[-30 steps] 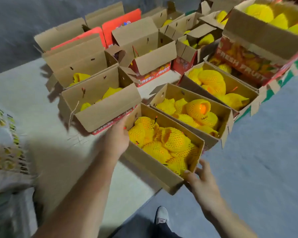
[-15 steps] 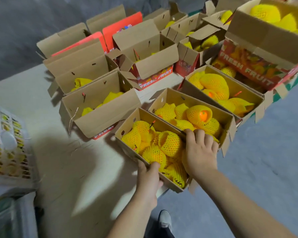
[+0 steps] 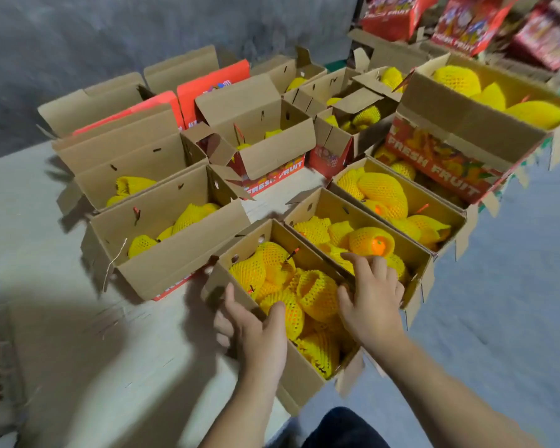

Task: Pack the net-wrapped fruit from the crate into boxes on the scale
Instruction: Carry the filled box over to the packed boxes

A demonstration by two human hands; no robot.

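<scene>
Many open cartons stand in rows on the pale worktop beyond both hands, most holding yellow net-wrapped fruit; printed red boxes are stacked far off past the right hand. No crate or scale can be made out clearly — only a blurred edge well out to the left of the left hand.

Nearest of all, the full box now sits between the two hands at the worktop's front corner, one end jutting over the edge. A second ago the hands held its ends from outside; since then they have shifted onto its long sides and the box has swung to line up beside its neighbour.

Left hand grips the near wall, thumb hooked inside against a piece of wrapped fruit, fingers curled down the outside. Right hand is curled over the far wall, where it touches the neighbouring box; whether it pinches the cardboard or just presses on it I cannot tell.

Judging from this, the box is filled and being parked in the row — the overhanging end could tip if released carelessly.
</scene>
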